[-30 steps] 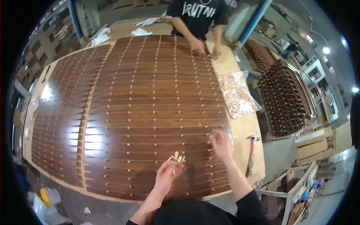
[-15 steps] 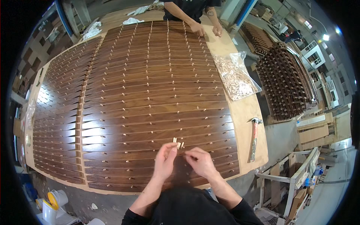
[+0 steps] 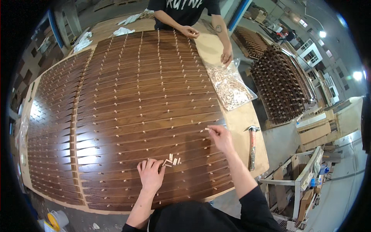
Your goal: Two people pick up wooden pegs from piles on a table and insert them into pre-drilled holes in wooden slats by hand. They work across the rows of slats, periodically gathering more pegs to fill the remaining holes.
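Rows of dark brown wooden boards [image 3: 127, 133] lie side by side, with small pale wooden dowels standing along their edges. My left hand [image 3: 151, 174] rests on the boards near the front, fingers spread. Several loose dowels [image 3: 175, 161] lie by its thumb and index finger; one touches the fingertips. Farther right, my right hand [image 3: 221, 139] is closed in a pinch on a dowel [image 3: 206, 130], low over the boards near their right edge.
Across the table, a co-worker's hand [image 3: 227, 58] is by a clear bag of dowels [image 3: 230, 87]; the other hand [image 3: 190, 32] is over the boards' far edge. A hammer [image 3: 252, 149] lies on the tabletop's right margin. A stack of slatted brown panels [image 3: 284, 85] stands beyond.
My hands have moved apart: the left to the left and down onto the boards, the right up and to the right with a dowel. The co-worker's one hand has reached toward the bag.
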### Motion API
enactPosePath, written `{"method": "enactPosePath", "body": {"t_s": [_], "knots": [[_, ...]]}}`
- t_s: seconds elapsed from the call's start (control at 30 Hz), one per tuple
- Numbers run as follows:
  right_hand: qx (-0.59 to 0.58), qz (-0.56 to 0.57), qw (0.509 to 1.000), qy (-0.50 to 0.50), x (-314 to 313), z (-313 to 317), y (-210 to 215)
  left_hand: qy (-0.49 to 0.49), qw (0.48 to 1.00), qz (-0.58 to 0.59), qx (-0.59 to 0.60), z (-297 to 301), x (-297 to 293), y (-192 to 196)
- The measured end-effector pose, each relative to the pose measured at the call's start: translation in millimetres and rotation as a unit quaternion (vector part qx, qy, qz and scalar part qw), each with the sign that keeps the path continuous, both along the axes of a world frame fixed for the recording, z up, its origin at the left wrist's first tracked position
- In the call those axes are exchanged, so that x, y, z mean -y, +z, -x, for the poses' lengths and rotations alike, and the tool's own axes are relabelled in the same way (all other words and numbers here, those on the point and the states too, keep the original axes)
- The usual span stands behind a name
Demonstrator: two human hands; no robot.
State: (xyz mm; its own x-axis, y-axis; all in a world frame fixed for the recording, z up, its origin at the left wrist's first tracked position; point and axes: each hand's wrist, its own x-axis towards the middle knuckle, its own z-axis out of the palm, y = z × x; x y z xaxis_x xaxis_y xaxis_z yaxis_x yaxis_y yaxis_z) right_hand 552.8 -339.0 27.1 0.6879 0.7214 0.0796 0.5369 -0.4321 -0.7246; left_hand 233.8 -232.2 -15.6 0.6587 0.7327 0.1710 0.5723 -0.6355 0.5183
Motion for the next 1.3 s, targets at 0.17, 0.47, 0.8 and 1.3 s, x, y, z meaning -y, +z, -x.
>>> {"method": "enactPosePath", "body": {"t_s": [0.17,0.47,0.8,1.3], "knots": [[-0.019,0.012,0.999,-0.041,-41.0,-52.3,-23.1,0.007,1.0,-0.005,0.024,-6.9,0.4,-3.8],[0.162,0.161,0.971,0.076,-86.4,-58.0,-24.4,0.044,0.998,0.026,0.035,-4.8,-0.8,-6.5],[0.341,0.196,0.903,0.174,-88.0,-49.7,-27.8,0.035,0.997,0.059,0.047,-2.2,-3.7,-7.1],[0.178,0.022,0.984,0.016,-56.7,4.8,-22.5,0.094,0.962,0.198,0.161,9.2,-2.2,-9.9]]}}
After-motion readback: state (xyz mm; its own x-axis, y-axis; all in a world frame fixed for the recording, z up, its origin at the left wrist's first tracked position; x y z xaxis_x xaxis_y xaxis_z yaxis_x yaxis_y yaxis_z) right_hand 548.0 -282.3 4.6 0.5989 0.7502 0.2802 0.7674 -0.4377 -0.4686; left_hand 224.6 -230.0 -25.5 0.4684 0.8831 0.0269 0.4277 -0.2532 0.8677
